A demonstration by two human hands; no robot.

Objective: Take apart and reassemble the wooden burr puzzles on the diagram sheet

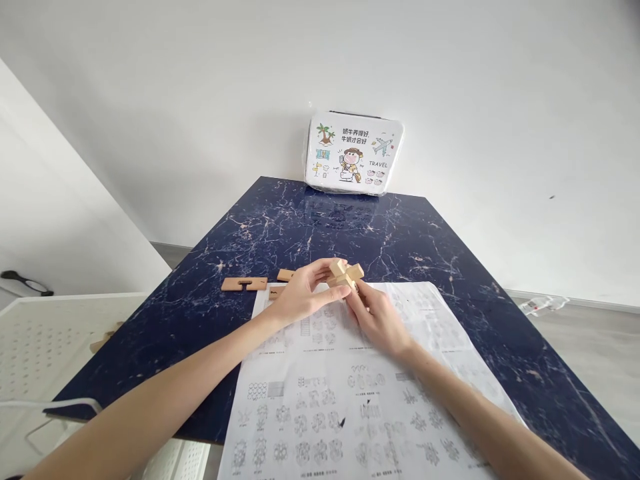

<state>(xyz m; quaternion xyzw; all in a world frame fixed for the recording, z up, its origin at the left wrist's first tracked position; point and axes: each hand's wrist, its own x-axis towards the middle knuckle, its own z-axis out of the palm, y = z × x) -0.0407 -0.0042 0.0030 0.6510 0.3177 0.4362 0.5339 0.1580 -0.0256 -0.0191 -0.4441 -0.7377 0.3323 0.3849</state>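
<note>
Above the top of a printed sheet (295,367), both hands hold a light wooden interlocking puzzle (345,273) made of crossed blocks. My left hand (307,290) grips it from the left, thumb along its near side and fingers behind it. From the lower right, my right hand (377,313) pinches its near right side; those fingertips are partly hidden. Left of the hands lies a notched wooden piece (233,285) on the dark blue table. Beside my left hand are another wooden piece (285,275) and a darker one (275,292) at the sheet's edge, both partly covered.
A white cartoon-printed case (354,150) leans against the wall at the far edge of the blue marbled table (240,230). A white perforated surface (30,340) with a white cable (75,402) is at the left. Clear plastic packaging (543,305) lies on the floor at right.
</note>
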